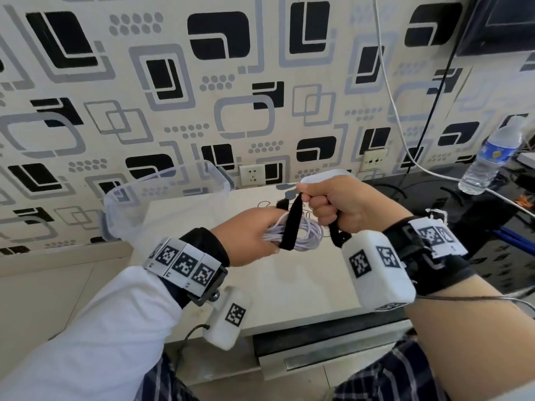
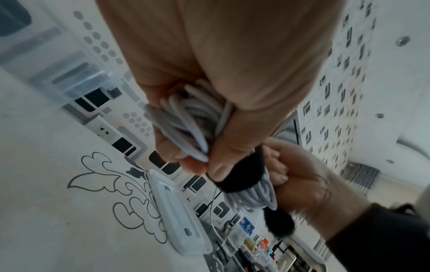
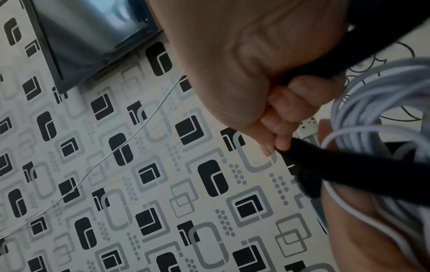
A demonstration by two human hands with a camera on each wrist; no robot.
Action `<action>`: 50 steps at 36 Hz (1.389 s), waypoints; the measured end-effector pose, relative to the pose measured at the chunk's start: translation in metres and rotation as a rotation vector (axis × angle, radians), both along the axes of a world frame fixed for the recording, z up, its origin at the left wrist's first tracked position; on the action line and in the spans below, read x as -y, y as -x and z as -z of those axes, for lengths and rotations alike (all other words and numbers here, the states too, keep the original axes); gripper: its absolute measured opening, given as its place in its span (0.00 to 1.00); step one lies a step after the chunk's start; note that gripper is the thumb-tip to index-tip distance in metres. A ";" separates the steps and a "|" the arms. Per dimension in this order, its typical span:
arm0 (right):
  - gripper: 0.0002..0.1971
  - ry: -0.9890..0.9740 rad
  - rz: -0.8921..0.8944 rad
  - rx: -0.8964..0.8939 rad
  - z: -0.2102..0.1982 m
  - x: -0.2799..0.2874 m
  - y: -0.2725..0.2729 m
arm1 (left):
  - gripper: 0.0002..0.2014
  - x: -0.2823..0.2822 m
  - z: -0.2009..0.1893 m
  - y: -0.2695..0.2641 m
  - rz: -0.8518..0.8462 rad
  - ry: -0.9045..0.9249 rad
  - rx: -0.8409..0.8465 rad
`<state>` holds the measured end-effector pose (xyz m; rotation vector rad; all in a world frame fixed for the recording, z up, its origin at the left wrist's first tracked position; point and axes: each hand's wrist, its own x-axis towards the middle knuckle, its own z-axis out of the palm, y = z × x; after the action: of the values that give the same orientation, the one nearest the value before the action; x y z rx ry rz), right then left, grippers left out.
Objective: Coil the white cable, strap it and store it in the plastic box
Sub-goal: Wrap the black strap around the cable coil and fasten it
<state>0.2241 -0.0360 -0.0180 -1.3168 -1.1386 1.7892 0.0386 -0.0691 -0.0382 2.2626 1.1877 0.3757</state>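
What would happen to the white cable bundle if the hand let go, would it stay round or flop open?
Probably flop open. The white cable is thin with many loose loops, held together only by the left hand. The black strap, pulled by the right hand, looks unfastened. It seems light and bendy, not stiff.

Looks like a home living room: patterned wallpaper with wall sockets low behind a pale floral-print table, dark screen mounted top right, water bottle on the glossy black surface beside it.
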 end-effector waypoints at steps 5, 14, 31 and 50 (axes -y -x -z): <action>0.09 -0.142 0.000 0.072 0.000 0.003 0.003 | 0.12 0.006 -0.005 0.006 -0.038 0.155 0.133; 0.05 -0.145 -0.082 -0.280 0.002 -0.002 0.002 | 0.12 0.007 -0.014 0.016 -0.128 0.196 0.262; 0.07 -0.657 -0.019 0.292 0.001 0.002 0.015 | 0.15 0.012 -0.011 0.003 -0.001 0.129 0.020; 0.15 -0.299 0.160 0.337 0.017 -0.011 0.032 | 0.21 0.003 -0.009 0.022 -0.177 -0.135 0.089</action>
<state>0.1923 -0.0253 -0.0352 -1.5101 -1.3742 1.2552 0.0164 -0.0717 -0.0296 2.2338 1.3561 0.6358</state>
